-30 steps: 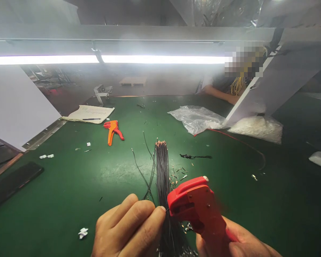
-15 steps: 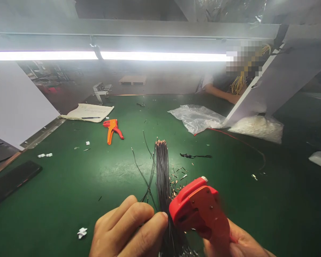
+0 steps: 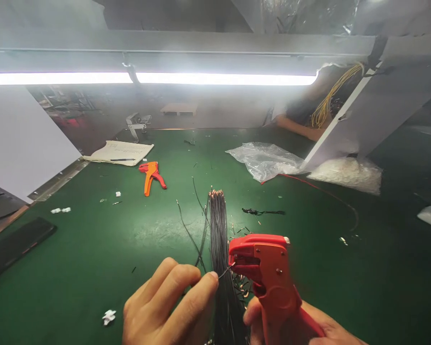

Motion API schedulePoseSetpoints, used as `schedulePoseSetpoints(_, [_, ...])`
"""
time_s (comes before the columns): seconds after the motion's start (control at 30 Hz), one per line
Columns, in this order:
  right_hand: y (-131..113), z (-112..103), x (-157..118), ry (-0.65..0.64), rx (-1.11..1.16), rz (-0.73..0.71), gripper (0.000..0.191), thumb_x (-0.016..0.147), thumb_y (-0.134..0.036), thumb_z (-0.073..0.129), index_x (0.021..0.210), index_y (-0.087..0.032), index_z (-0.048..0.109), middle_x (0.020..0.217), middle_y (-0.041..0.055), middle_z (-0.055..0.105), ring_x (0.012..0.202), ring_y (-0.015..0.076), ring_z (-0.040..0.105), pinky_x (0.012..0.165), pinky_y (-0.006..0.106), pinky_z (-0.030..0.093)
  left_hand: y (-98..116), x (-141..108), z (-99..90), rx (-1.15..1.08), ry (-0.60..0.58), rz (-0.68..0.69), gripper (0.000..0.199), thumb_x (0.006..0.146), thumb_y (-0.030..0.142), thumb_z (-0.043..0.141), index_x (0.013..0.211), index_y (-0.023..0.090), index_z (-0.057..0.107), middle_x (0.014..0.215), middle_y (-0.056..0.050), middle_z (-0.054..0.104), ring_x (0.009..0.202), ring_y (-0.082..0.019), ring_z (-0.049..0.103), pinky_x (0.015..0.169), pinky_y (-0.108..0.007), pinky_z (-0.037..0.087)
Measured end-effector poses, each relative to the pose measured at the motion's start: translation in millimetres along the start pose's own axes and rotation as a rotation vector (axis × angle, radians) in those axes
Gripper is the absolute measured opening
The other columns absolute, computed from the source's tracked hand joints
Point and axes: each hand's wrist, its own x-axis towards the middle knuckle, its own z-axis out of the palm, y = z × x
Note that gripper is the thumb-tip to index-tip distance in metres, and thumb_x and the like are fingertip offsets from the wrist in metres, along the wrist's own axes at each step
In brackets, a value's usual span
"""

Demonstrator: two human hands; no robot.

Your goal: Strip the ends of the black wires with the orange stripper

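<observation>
My left hand (image 3: 172,302) pinches a thin black wire (image 3: 224,273) between thumb and forefinger, its end pointing right at the jaws of a red wire stripper (image 3: 262,268). Whether the tip sits inside the jaws I cannot tell. My right hand (image 3: 305,323) is wrapped round the stripper's handles. Beneath and between them lies a long bundle of black wires (image 3: 219,230) with bare copper at the far end. A few loose black wires (image 3: 190,230) lie left of the bundle. Short clippings (image 3: 242,287) are scattered on its right, partly behind the stripper.
An orange and red wire stripper (image 3: 151,177) lies near a notebook (image 3: 120,152) with a pen. Clear plastic bags (image 3: 266,160) rest at the back right, beside a slanted panel. A black bar (image 3: 19,247) lies far left. Someone's arm (image 3: 294,127) shows behind the table.
The stripper in my right hand has turned more upright, its jaws now facing the wire end. A short piece of wire now shows beyond my left fingertips, which shifted slightly left.
</observation>
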Motion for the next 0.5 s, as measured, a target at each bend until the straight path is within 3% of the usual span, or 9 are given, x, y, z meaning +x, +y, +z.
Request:
schedulePoseSetpoints(0.1, [-11.8, 3.0, 2.1, 0.0, -0.052, -0.066, 0.075, 0.073, -0.057, 0.073, 0.136, -0.022, 0.054, 0.112, 0.0129, 0.071, 0.094, 0.0283, 0.07, 0.087, 0.042, 0.053, -0.7, 0.9, 3.0, 0.026, 0.018, 0.032, 0.027, 0.082, 0.0, 0.068, 0.106, 0.012, 0.067, 0.079, -0.005, 0.065, 0.069, -0.014, 0.049, 0.056, -0.024, 0.045])
schedulePoseSetpoints(0.2, [-16.7, 8.5, 3.0, 0.052, -0.088, -0.146, 0.084, 0.082, -0.051, 0.069, 0.152, -0.031, 0.027, 0.126, 0.0128, 0.065, 0.089, 0.0257, 0.072, 0.081, 0.041, 0.056, -1.7, -0.1, 5.9, 0.038, 0.018, 0.044, 0.026, 0.084, -0.001, 0.065, 0.107, 0.011, 0.066, 0.08, -0.005, 0.067, 0.07, -0.014, 0.051, 0.058, -0.024, 0.046])
schedulePoseSetpoints(0.3, [-9.6, 9.5, 2.1, 0.235, -0.211, -0.303, 0.088, 0.092, -0.054, 0.056, 0.156, -0.039, -0.003, 0.137, 0.0153, 0.057, 0.087, 0.0261, 0.072, 0.073, 0.042, 0.059, -1.7, -3.4, 10.1, 0.069, 0.02, 0.024, 0.024, 0.083, 0.0, 0.067, 0.104, 0.011, 0.067, 0.079, -0.004, 0.067, 0.069, -0.012, 0.051, 0.057, -0.022, 0.046])
schedulePoseSetpoints(0.37, [-3.0, 4.9, 0.2, 0.388, -0.403, -0.425, 0.083, 0.1, -0.053, 0.041, 0.154, -0.039, -0.02, 0.129, 0.0154, 0.061, 0.089, 0.0263, 0.071, 0.073, 0.044, 0.061, 0.0, -5.8, 15.1, 0.098, 0.024, 0.042, 0.024, 0.081, 0.001, 0.07, 0.102, 0.012, 0.067, 0.079, -0.004, 0.067, 0.069, -0.013, 0.051, 0.057, -0.022, 0.045])
schedulePoseSetpoints(0.43, [0.5, -2.2, -1.7, 0.452, -0.681, -0.527, 0.073, 0.105, -0.046, 0.032, 0.155, -0.038, -0.02, 0.123, 0.0131, 0.064, 0.089, 0.0238, 0.069, 0.077, 0.042, 0.062, 3.6, -7.2, 21.6, 0.117, 0.015, 0.066, 0.024, 0.08, 0.002, 0.07, 0.101, 0.012, 0.068, 0.08, -0.005, 0.068, 0.07, -0.015, 0.052, 0.057, -0.024, 0.046])
schedulePoseSetpoints(0.5, [0.3, -8.5, -1.7, 0.461, -0.978, -0.599, 0.057, 0.106, -0.034, 0.032, 0.159, -0.041, 0.01, 0.134, 0.0122, 0.056, 0.095, 0.022, 0.067, 0.084, 0.04, 0.062, 9.1, -6.9, 28.3, 0.14, 0.017, 0.095, 0.02, 0.082, 0.003, 0.067, 0.099, 0.013, 0.068, 0.079, -0.005, 0.07, 0.069, -0.016, 0.055, 0.058, -0.027, 0.047])
